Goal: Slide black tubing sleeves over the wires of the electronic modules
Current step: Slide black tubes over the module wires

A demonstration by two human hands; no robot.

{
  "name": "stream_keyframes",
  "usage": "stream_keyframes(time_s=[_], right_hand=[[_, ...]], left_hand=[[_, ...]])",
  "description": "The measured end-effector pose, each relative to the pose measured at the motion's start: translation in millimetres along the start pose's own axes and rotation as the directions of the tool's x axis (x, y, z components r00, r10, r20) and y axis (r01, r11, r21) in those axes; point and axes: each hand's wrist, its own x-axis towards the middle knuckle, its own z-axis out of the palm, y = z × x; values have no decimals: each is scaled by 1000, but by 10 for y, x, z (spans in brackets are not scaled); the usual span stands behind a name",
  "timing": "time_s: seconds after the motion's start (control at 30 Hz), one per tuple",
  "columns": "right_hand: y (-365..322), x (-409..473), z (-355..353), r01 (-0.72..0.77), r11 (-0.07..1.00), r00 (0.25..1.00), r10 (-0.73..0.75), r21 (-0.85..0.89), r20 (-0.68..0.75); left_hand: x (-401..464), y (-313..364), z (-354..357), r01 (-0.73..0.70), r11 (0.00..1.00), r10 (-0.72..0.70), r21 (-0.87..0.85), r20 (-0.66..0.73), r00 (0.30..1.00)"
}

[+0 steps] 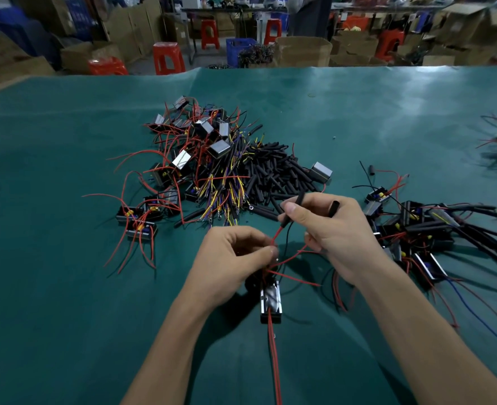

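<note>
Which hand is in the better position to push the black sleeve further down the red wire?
Right hand: it already grips the sleeve threaded on the red wire. Left hand pinches that wire below, steadying it.

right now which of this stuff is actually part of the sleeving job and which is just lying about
In the job:
- left hand pinching a red wire
- right hand holding a black sleeve on that wire, a second sleeve in its fingers
- module below the hands
- loose sleeve pile
- unsleeved modules
- sleeved modules

Lying about:
- red stools
- cardboard boxes
- blue crate
</note>
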Motion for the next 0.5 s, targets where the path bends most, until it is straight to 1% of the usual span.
stream_keyframes(time_s=[0.17,0.27,0.4,0.5], right_hand=[[-30,-43,7,42,993,994,-31,-109,101],[-31,-65,53,79,989,987,-60,-127,148],[-40,-75,58,45,989,991,-26,-143,131],[-40,-77,58,-8,992,993,23,-127,114]], left_hand=[[-7,-9,18,-59,998,60,26,-47,997],[0,-21,51,-41,998,46,55,-99,994],[14,-32,25,-2,1000,2,5,-135,991],[12,-14,-59,-17,999,15,-29,-81,997]])
